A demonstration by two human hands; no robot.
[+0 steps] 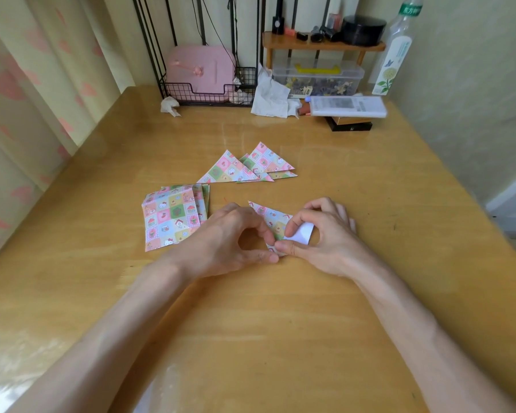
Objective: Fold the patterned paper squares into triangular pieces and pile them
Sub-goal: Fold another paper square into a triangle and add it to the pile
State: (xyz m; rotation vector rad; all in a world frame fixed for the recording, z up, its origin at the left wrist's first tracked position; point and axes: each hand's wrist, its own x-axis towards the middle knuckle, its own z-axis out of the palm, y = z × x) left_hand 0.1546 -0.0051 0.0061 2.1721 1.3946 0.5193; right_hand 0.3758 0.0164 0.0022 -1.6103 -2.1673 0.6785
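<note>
A person's two hands work one patterned paper piece (271,222) at the middle of a wooden table (280,323). The left hand (230,234) pinches the near corner between curled thumb and forefinger. The right hand (325,236) meets it there, thumb and forefinger narrowed on the same sheet. The piece lies partly folded, its far point free and its white underside showing beneath the right fingers.

Just left of the hands lies one stack of unfolded squares (170,219), slightly fanned; the number of sheets cannot be told. Beyond, well apart from the hands, sits one loose pile of folded triangles (248,168): two show full faces, with the edges of more beneath.

Along the far edge, a black wire basket (191,93) holds one pink case (203,70). A clear plastic box (318,77) with a yellow handle holds small mixed items too small to name. A low wooden shelf (322,44) above it carries a black round container (362,29) and several small bottles. One tall clear bottle (396,46) stands at far right. A crumpled tissue (169,105), white crumpled paper (270,95) and a white flat box (347,105) resting on a black one (350,125) lie nearby.
</note>
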